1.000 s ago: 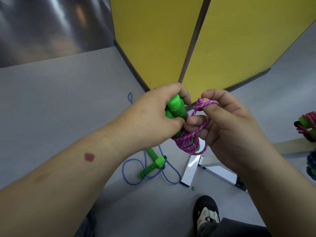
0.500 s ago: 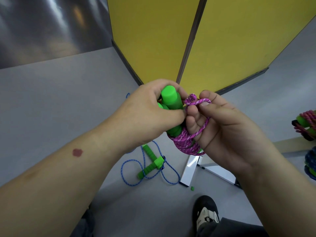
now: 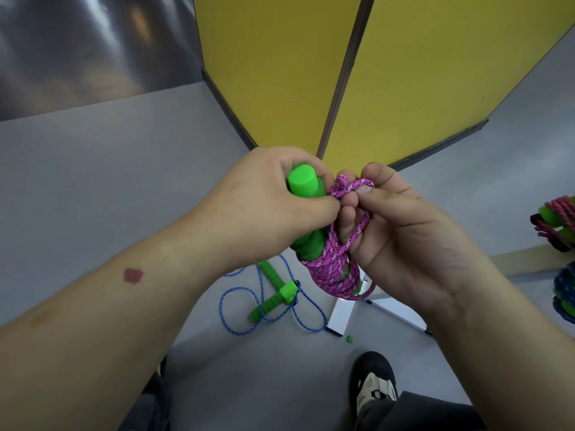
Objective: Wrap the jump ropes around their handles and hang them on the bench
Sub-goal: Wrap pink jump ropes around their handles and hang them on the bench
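Blue jump rope (image 3: 267, 298) on grey floor (image 3: 109, 188)

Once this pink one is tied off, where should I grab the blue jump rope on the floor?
Take the blue jump rope by its green handles, coming straight down from above. They lie crossed, flat on the floor, and look stiff enough to pinch together, while the cord sprawls in loose loops around them that would probably trail or snag.

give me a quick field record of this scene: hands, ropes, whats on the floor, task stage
left hand: grips the green handles
right hand: pinches a loop of the pink rope
pink rope: mostly coiled round the handles, not yet hung
floor: blue rope lying loose, unwrapped
right edge: wrapped rope bundles partly in view
stage: finishing the wrap
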Demonstrator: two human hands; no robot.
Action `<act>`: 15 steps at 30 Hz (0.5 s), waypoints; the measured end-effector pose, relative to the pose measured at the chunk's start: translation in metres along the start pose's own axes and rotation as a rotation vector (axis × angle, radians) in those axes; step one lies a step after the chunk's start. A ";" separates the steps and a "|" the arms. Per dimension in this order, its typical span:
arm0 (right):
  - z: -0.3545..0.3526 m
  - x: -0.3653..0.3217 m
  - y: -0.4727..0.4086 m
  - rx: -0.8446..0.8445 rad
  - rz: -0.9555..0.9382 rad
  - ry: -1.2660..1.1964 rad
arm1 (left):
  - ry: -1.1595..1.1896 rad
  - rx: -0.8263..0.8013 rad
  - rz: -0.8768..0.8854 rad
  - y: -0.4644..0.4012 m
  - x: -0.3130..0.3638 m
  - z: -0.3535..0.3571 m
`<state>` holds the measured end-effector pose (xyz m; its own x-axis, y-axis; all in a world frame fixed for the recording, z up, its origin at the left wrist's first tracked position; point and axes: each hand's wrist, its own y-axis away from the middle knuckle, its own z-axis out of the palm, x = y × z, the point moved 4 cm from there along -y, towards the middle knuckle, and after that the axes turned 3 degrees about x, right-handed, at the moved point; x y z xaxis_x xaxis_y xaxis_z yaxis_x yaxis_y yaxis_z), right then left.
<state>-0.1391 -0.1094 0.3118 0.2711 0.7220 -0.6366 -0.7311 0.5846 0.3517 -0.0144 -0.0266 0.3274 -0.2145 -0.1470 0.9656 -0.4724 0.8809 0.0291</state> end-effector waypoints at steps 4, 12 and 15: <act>-0.001 -0.002 0.001 0.004 -0.046 0.055 | 0.101 -0.032 -0.036 -0.002 -0.003 -0.001; -0.006 -0.008 0.003 0.001 -0.252 0.494 | 0.204 -0.090 -0.046 -0.001 -0.001 -0.002; -0.006 -0.012 0.004 -0.025 -0.323 0.599 | 0.242 -0.127 -0.064 -0.001 -0.002 -0.002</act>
<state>-0.1492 -0.1175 0.3166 0.0906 0.1788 -0.9797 -0.6879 0.7226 0.0682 -0.0119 -0.0264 0.3263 0.0300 -0.1057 0.9939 -0.3641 0.9249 0.1094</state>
